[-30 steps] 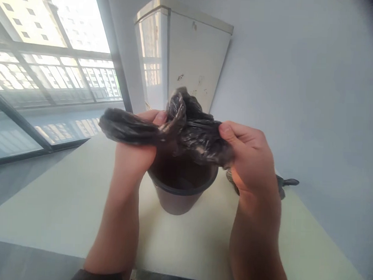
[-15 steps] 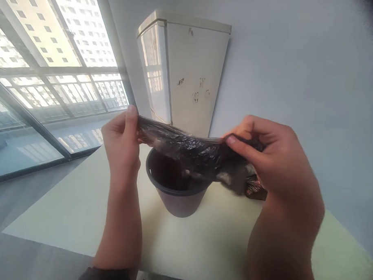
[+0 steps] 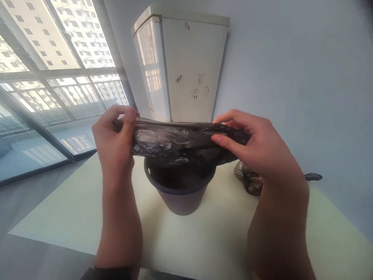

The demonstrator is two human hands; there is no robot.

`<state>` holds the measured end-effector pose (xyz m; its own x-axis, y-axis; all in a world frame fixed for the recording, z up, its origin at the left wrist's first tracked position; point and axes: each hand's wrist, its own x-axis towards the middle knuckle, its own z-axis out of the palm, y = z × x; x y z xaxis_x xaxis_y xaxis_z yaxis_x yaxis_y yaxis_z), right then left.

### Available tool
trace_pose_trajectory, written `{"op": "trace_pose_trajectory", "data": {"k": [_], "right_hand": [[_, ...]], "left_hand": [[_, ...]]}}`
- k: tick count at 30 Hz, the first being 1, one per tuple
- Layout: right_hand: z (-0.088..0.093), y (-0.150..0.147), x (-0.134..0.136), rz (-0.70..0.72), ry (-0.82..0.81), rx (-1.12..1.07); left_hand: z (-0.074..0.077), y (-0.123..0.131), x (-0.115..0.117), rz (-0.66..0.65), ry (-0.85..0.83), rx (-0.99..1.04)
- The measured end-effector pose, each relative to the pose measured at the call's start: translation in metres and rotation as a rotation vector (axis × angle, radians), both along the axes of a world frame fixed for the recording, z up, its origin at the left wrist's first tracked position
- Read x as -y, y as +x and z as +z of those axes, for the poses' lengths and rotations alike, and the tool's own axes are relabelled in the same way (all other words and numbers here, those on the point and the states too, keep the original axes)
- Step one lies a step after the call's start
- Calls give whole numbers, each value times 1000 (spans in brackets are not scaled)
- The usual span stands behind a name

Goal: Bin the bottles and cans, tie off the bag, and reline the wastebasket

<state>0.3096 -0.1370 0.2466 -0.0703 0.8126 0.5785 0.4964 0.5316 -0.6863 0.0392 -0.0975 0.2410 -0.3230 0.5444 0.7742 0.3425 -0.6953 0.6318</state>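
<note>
Pinching stretched black bag (image 3: 171,139): left hand (image 3: 115,135), right hand (image 3: 256,138). Bin (image 3: 182,202) sitting below hands, bag not covering near rim (image 3: 179,192) yet.

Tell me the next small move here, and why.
Probably spread the black bag wider: the left hand and right hand hold it stretched, yet it looks bunched at the right hand, and the near rim of the bin is bare.

Apparently a home, likely a flat: a fridge (image 3: 192,54) stands beyond the far edge of the surface (image 3: 176,246), and past the left edge, windows (image 3: 39,145) show a railing (image 3: 79,91) and apartment blocks (image 3: 82,26).
</note>
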Motion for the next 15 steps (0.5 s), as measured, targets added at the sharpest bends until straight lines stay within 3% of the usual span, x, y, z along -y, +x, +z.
{"op": "trace_pose_trajectory", "data": {"k": [2,5,7,12,15], "right_hand": [[-2,1,-5,7,-10,3],[-8,2,-17,-33,60,-147],[-12,5,-22,-55,110,-246],[-11,14,-21,-142,148,-310],[-10,14,-21,-112,125,-343]], "left_hand": [[-1,-10,-1,-112,-57,29],[-2,-25,0,-385,-244,-42],[-2,-32,1,-461,-306,-68],[-3,-32,-6,-251,-89,10],[-5,-32,-15,-143,-8,9]]}}
